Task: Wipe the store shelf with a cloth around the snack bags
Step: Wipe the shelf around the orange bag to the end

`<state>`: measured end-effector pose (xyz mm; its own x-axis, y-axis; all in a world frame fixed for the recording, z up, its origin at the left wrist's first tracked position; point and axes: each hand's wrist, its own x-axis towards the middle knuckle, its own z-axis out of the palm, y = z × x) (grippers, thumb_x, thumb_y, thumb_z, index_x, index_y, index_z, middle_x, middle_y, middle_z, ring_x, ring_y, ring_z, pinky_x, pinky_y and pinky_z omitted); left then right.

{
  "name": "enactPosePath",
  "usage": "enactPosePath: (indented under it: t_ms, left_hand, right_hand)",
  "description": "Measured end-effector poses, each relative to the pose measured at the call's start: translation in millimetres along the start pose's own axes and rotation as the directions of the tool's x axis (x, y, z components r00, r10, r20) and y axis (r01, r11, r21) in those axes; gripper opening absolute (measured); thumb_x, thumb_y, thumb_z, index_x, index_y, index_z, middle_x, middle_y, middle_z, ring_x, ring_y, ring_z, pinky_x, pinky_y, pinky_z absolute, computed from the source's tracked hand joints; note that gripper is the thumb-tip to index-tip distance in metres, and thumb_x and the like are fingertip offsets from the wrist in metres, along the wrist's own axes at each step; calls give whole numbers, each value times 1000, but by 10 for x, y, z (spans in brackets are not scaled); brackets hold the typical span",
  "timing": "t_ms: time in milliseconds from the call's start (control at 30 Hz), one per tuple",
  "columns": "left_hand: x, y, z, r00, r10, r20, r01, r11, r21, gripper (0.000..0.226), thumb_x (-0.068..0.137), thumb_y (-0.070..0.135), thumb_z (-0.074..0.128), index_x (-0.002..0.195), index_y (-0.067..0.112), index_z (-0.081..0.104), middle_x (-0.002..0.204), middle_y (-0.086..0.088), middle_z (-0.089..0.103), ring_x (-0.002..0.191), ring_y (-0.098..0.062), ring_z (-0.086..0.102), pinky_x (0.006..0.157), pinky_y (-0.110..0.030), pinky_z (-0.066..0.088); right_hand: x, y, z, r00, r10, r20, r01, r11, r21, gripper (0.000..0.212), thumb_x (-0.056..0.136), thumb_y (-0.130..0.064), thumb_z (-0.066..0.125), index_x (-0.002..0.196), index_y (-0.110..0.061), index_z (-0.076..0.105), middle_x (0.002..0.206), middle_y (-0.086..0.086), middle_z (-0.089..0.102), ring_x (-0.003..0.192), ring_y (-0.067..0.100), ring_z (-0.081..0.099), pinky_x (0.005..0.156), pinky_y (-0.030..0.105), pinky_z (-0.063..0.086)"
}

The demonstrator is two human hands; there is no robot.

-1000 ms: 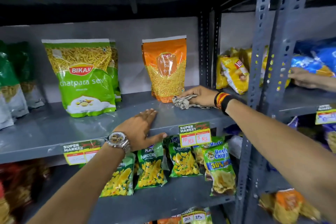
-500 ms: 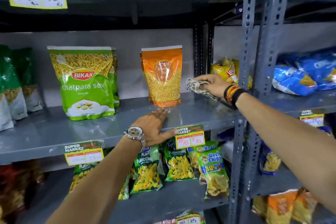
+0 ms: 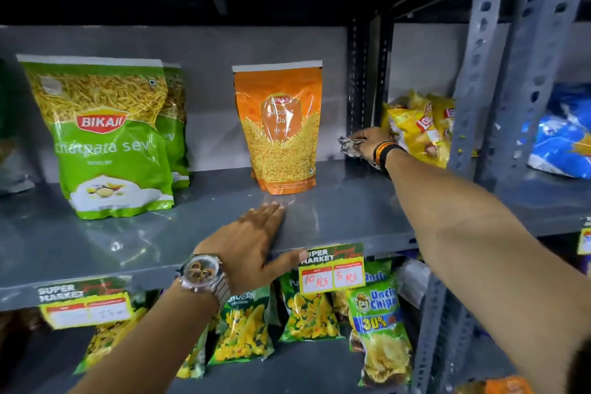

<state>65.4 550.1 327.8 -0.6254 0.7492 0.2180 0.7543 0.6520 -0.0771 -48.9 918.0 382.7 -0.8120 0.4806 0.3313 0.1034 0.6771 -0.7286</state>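
The cloth (image 3: 350, 146) is a crumpled grey rag, way at the back right corner of the grey shelf (image 3: 335, 211), bunched up against the perforated upright post (image 3: 358, 80). It's in the right hand (image 3: 371, 142), fingers (image 3: 359, 135) curled down over it and gripping it, pressing it toward that corner. There's a black, orange and red band (image 3: 385, 153) on that wrist.

Just left of the cloth, not touching it, the orange Bikaji bag (image 3: 278, 128) stands upright on the shelf, leaning back a bit against the rear wall. Further left, well apart from it, is the green Bikaji chatpata sev bag (image 3: 102, 137), also upright, with a second green one (image 3: 174, 134) tucked behind it.

The left hand (image 3: 252, 249) is flat on the front part of the shelf, palm down, fingers (image 3: 271, 213) spread out straight and holding nothing, thumb hooked over the front edge next to the price tag (image 3: 332, 272) that reads 10 Rs and 5 Rs. Silver watch (image 3: 203, 275) on that wrist. Another yellow price tag (image 3: 86, 307) sits on the edge further left.

Past the post on the right, yellow Lay's bags (image 3: 419, 128) are just behind the right hand, and blue bags (image 3: 563, 137) are further right. The shelf below has green puffcorn packs (image 3: 307, 313) and an Uncle Chipps bag (image 3: 380, 329).
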Motion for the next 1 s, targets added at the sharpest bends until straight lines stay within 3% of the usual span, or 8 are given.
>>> enactPosePath:
  t_ms: [133, 233, 367, 467, 600, 733, 833, 1000]
  left_hand:
    - [11, -12, 10, 1000, -8, -8, 8, 1000, 5, 99, 86, 81, 21, 162, 18, 7, 170, -3, 12, 154, -18, 16, 121, -28, 13]
    - [17, -9, 16, 1000, 1, -11, -1, 1000, 1, 99, 86, 81, 21, 161, 17, 8, 169, -3, 13, 154, -18, 17, 120, -27, 11]
    - [2, 11, -9, 1000, 10, 2, -10, 1000, 7, 98, 88, 80, 22, 161, 15, 11, 169, -6, 16, 154, -21, 19, 122, -30, 14]
    - [-35, 22, -27, 1000, 13, 7, -13, 1000, 2, 99, 88, 80, 22, 160, 13, 13, 168, -8, 18, 153, -22, 20, 122, -32, 17]
    - [-67, 19, -18, 999, 32, 1, -32, 999, -34, 98, 89, 79, 25, 160, 12, 17, 167, -10, 22, 152, -25, 24, 121, -37, 23]
    - [-38, -62, 20, 999, 40, -30, -42, 996, -82, 99, 87, 82, 27, 158, 14, 22, 165, -9, 28, 148, -28, 33, 117, -43, 33]
    - [-44, -89, -14, 998, 47, -39, -49, 996, -79, 103, 84, 86, 23, 156, 13, 29, 162, -11, 35, 141, -30, 43, 113, -43, 38]
    - [-189, -377, -76, 996, 70, -52, -71, 997, -14, 108, 78, 93, 22, 156, 20, 29, 163, -4, 35, 142, -27, 44, 113, -42, 40]
  right_hand:
    - [-37, -19, 136, 992, 63, 111, -62, 998, -16, 32, 90, 13, 48, 114, 0, 67, 114, 7, 63, 111, 21, 59, 68, 4, 49]
    - [-86, -73, 232, 974, 28, 224, -3, 994, -111, 35, 89, 3, 61, 124, -3, 63, 130, 12, 61, 123, 26, 55, 86, 10, 37]
    - [-269, -227, 258, 930, -2, 368, 66, 985, -162, 41, 87, -11, 67, 126, -21, 63, 134, 1, 61, 125, 20, 54, 104, 22, 37]
    - [-572, -313, 171, 908, -33, 418, 105, 983, -150, 41, 88, -8, 65, 126, -22, 63, 135, 2, 60, 126, 20, 53, 106, 23, 36]
    - [-1060, -371, -56, 913, -32, 406, 100, 984, -147, 42, 87, -4, 65, 128, -15, 61, 136, 4, 58, 129, 18, 50, 104, 20, 33]
    - [-1638, -467, -191, 905, -65, 421, 114, 989, -92, 42, 87, -5, 64, 124, -23, 64, 137, 2, 58, 129, 17, 51, 111, 36, 39]
    - [-2032, -651, -314, 881, -121, 458, 162, 985, -52, 40, 90, -7, 60, 126, -24, 61, 137, -2, 57, 124, 11, 50, 105, 28, 39]
    - [-2059, -758, -592, 981, -138, 136, 137, 990, 14, 35, 87, 0, 64, 122, -5, 64, 127, 13, 63, 122, 24, 57, 107, 32, 43]
